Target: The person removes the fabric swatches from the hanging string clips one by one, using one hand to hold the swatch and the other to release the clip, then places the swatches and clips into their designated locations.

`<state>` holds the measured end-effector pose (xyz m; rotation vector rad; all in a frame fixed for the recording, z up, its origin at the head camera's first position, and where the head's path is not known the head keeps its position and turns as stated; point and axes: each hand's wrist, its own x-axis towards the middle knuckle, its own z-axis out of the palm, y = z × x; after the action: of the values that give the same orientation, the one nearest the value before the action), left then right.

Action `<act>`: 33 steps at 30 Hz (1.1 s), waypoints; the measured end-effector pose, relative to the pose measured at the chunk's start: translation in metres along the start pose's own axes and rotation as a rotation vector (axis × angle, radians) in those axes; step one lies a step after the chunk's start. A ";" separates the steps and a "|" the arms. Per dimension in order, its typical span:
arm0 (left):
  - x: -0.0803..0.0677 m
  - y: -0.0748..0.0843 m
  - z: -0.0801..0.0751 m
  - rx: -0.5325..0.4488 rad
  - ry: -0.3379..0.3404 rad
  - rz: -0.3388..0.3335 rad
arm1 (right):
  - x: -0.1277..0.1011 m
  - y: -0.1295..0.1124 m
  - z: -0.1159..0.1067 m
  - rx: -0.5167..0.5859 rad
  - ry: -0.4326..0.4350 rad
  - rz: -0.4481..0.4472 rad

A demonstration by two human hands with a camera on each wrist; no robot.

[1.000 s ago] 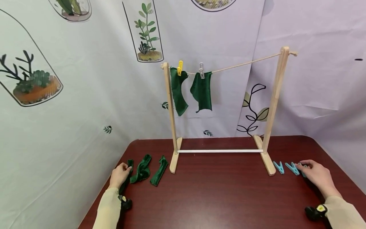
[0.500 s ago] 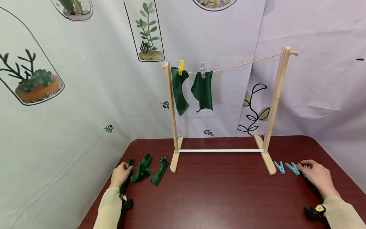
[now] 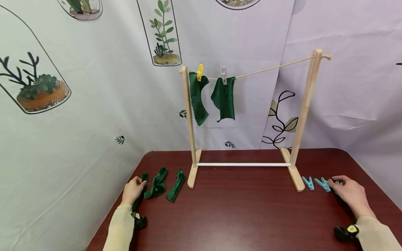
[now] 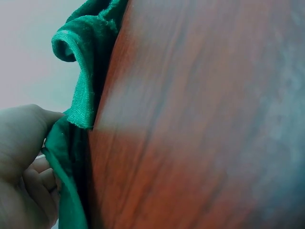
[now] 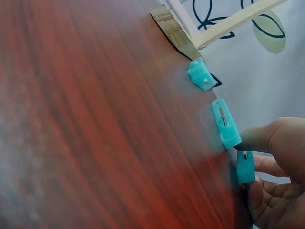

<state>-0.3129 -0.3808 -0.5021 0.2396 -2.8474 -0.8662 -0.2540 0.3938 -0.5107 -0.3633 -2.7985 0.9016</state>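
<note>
On the left, my left hand [image 3: 132, 191] pinches a strip of green cloth [image 4: 66, 176] between thumb and fingers at the table's left side. Two more green cloth pieces, a twisted one [image 3: 157, 184] and a straighter one [image 3: 176, 185], lie to its right. At the right side, my right hand [image 3: 351, 193] holds a light blue clothespin [image 5: 245, 167] between thumb and fingers, mostly hidden by the hand in the head view. Two other light blue clothespins, a nearer one [image 5: 225, 123] and a farther one [image 5: 201, 75], lie in a row beside it.
A wooden drying rack [image 3: 304, 108] stands at the back of the dark red table [image 3: 238, 209]. Its sloping string [image 3: 273, 67] carries two green cloths, one under a yellow clothespin [image 3: 199, 73], one under a clear clothespin [image 3: 224, 76]. A printed curtain [image 3: 94, 104] hangs behind.
The view has shifted very slightly. Both hands stay in the same places, on the cloth and at the clothespins.
</note>
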 end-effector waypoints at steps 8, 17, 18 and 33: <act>0.002 -0.002 -0.001 -0.039 0.014 0.002 | -0.002 -0.002 -0.006 -0.010 -0.028 -0.026; -0.006 -0.008 -0.012 -0.085 0.052 -0.001 | -0.006 0.003 -0.006 0.042 -0.058 -0.021; -0.007 -0.008 -0.013 -0.084 0.056 0.006 | -0.007 0.004 -0.006 0.051 -0.066 -0.014; -0.011 0.017 -0.012 -0.065 0.122 0.086 | -0.011 -0.002 -0.016 0.052 -0.036 -0.046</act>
<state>-0.3014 -0.3708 -0.4835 0.1554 -2.6907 -0.8935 -0.2402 0.3983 -0.4981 -0.2764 -2.7972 0.9775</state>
